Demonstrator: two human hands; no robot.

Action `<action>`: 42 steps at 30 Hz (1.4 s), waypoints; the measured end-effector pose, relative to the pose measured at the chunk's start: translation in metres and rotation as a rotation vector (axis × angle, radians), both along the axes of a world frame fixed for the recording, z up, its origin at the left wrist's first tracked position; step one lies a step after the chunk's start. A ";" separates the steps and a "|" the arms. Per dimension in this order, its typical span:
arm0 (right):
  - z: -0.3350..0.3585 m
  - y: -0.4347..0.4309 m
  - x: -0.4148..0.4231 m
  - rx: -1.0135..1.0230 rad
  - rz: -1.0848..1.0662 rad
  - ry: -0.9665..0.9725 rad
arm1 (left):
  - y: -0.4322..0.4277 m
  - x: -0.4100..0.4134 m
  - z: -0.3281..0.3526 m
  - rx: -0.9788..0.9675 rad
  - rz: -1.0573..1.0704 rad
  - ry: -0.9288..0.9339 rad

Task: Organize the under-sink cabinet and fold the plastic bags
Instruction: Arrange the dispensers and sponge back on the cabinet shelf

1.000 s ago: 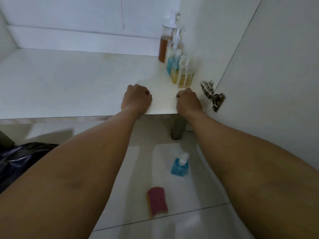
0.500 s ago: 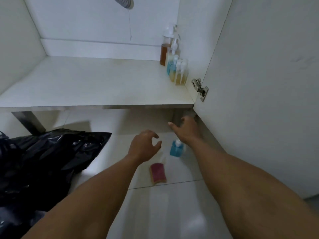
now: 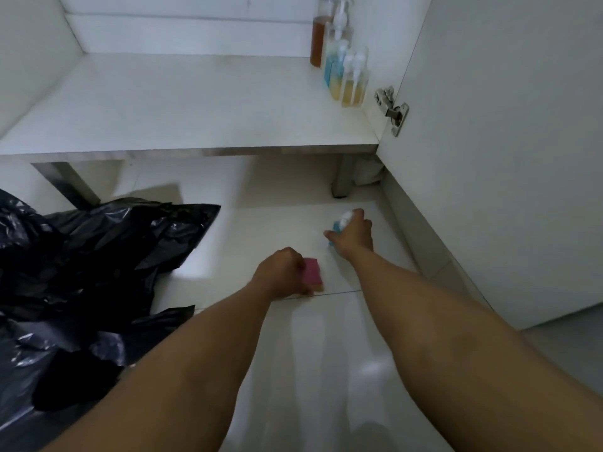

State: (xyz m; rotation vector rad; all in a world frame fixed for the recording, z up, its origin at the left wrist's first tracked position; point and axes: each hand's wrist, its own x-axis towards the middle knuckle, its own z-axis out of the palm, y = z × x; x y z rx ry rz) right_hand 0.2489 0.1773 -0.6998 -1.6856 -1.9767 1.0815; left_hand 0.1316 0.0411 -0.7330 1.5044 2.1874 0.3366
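On the white floor tiles in front of the cabinet, my left hand (image 3: 283, 276) grips a pink sponge (image 3: 312, 275) with a tan underside. My right hand (image 3: 353, 235) is curled round a small blue pump bottle (image 3: 339, 224), whose white pump head shows above the fingers; most of the bottle is hidden. A heap of black plastic bags (image 3: 81, 265) lies on the floor at the left. Several pump bottles (image 3: 349, 76) with amber and blue liquid stand in a row at the right back of the white cabinet shelf (image 3: 195, 102).
The open cabinet door (image 3: 505, 141) stands at the right with a metal hinge (image 3: 393, 110). A metal cabinet leg (image 3: 342, 177) stands under the shelf's front right, another (image 3: 70, 184) at the left. Glossy white floor tiles (image 3: 313, 370) stretch toward me.
Both hands left the shelf's front edge and came down to the floor. The left hand closed on the sponge and the right hand closed round the blue bottle. The view has pulled back.
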 end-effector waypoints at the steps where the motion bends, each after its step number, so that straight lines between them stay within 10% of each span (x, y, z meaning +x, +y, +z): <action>1: -0.002 -0.001 0.000 0.004 -0.012 0.002 | 0.000 -0.001 -0.003 0.003 0.004 -0.004; 12: -0.005 -0.010 -0.003 0.218 -0.061 0.030 | 0.014 -0.014 -0.002 0.065 -0.002 0.040; 26: 0.124 0.025 -0.049 0.625 -0.142 0.632 | 0.038 -0.089 0.130 0.809 0.145 0.154; 42: 0.140 0.128 -0.100 0.528 -0.089 0.348 | 0.134 -0.160 0.140 0.554 0.372 -0.093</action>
